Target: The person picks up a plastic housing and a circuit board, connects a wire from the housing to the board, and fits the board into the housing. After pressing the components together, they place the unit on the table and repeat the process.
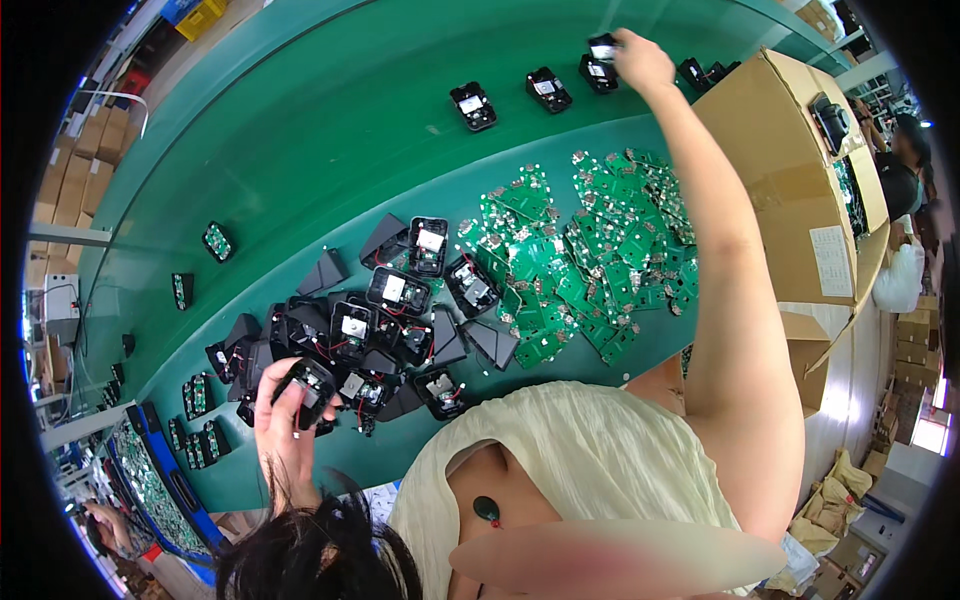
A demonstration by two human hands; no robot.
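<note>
Low on the left, my left hand [275, 415] is closed around a black plastic housing [312, 385] whose open side, with parts inside, faces up. My right arm reaches far out to the green conveyor belt [350, 130]. There my right hand [648, 65] pinches another black housing [602, 46] by its edge, just above a similar housing [598, 73] on the belt; whether the two touch I cannot tell. Beside my left hand lies a heap of black housings [355, 325], several with white parts and red wires showing.
Loose green circuit boards [545, 265] are spread over the table's middle and right. More housings [472, 106] stand along the belt. A large cardboard box [790, 190] is at the right, and a blue-edged tray of boards [150, 480] at the lower left. Other people work at both sides.
</note>
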